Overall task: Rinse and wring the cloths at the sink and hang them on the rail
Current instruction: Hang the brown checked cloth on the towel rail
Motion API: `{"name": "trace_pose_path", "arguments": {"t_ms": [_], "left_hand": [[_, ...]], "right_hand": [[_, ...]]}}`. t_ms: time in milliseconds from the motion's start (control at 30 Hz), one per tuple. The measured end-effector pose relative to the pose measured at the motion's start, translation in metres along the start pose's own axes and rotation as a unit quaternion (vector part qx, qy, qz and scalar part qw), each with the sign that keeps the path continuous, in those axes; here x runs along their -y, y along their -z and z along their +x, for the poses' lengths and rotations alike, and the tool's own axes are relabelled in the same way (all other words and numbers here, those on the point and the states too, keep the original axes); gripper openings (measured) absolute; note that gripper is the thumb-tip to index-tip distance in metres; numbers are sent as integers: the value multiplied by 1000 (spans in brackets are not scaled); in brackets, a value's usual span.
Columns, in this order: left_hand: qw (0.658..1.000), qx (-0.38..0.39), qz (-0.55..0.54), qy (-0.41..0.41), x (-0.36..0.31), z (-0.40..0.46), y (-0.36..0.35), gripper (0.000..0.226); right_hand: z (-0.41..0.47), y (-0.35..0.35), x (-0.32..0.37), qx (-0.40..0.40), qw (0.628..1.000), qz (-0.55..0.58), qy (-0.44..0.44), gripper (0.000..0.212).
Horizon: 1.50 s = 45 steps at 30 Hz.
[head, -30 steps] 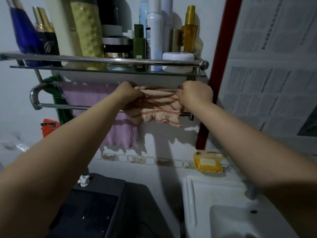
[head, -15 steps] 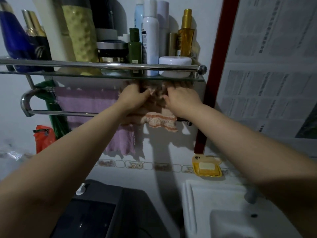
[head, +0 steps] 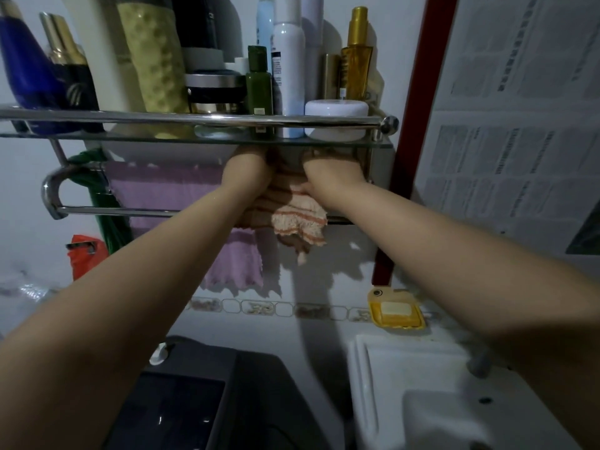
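A peach cloth with orange stripes [head: 300, 219] lies bunched over the right end of the lower steel rail [head: 130, 211]. My left hand [head: 246, 175] and my right hand [head: 334, 178] both grip its top, close together, reaching under the glass shelf; the fingers are hidden behind the shelf edge. A purple cloth [head: 168, 190] hangs spread on the rail to the left, its lower part showing under my left forearm. The white sink [head: 431, 401] sits at the bottom right.
The glass shelf [head: 357, 142] above the rail carries several bottles and jars. A yellow soap dish [head: 396, 311] is fixed to the wall above the sink. A dark appliance [head: 194, 401] stands at the bottom left. A green hose and an orange bag hang at the left.
My hands have drawn together and pushed further back under the shelf. The striped cloth, stretched between them before, is now bunched on the rail.
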<state>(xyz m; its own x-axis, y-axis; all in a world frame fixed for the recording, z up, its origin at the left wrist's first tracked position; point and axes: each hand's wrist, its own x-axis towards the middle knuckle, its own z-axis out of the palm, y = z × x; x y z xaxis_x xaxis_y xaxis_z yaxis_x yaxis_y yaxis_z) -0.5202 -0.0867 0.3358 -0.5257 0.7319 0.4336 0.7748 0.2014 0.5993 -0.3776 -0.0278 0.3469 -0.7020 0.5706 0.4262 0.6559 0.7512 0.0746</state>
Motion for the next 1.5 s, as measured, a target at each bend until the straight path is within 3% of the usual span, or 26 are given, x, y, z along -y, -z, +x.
{"name": "trace_pose_path", "arguments": {"t_ms": [100,200,300,367,433,500,567,600,667,700,767,833,900,967,1167,1333,1500], "left_hand": [[994,-48,28,-96,6,-2,-3,23],[975,-63,50,-205,17,-5,1,17],[960,-74,118,-242,22,-6,5,18],[961,-38,156,-223,24,-6,5,21],[966,30,157,-203,23,-7,5,27],[971,151,123,-142,20,-9,7,41],[954,264,115,-80,19,-12,10,49],[946,285,131,-83,20,-13,9,47],[953,216,156,-146,27,-14,4,35],[964,137,147,-172,31,-16,3,30],[975,-34,117,-186,40,-17,3,25],[967,-133,121,-182,48,-14,6,34],[960,-134,166,-184,50,-11,8,44],[959,-113,189,-178,52,-6,6,37],[984,-136,109,-44,46,4,9,26],[984,-167,26,-54,42,-4,8,24],[974,-156,141,-84,55,-4,14,28]], "right_hand": [[-10,-10,-9,-82,995,-52,32,23],[-21,-12,-14,-101,990,-100,17,23],[-34,-17,-9,-114,985,83,99,20],[-33,-16,-5,17,973,191,126,31],[-26,-21,-6,149,973,150,94,55],[-18,-26,-7,227,967,107,48,78],[-13,-23,-1,306,945,118,20,85],[-13,-18,3,339,933,120,17,81],[-14,-11,7,307,945,114,22,59],[-15,-9,5,235,966,106,24,45],[-21,-6,2,43,997,59,4,39],[-22,-8,-3,-85,996,-31,16,32],[-24,-13,-8,-67,994,-84,21,27],[-26,-16,-12,-31,994,-104,14,28],[-33,-16,-24,-23,991,-133,12,40],[-35,-23,-26,-22,993,-116,1,39],[-39,-26,-27,-33,993,-110,4,46]]}}
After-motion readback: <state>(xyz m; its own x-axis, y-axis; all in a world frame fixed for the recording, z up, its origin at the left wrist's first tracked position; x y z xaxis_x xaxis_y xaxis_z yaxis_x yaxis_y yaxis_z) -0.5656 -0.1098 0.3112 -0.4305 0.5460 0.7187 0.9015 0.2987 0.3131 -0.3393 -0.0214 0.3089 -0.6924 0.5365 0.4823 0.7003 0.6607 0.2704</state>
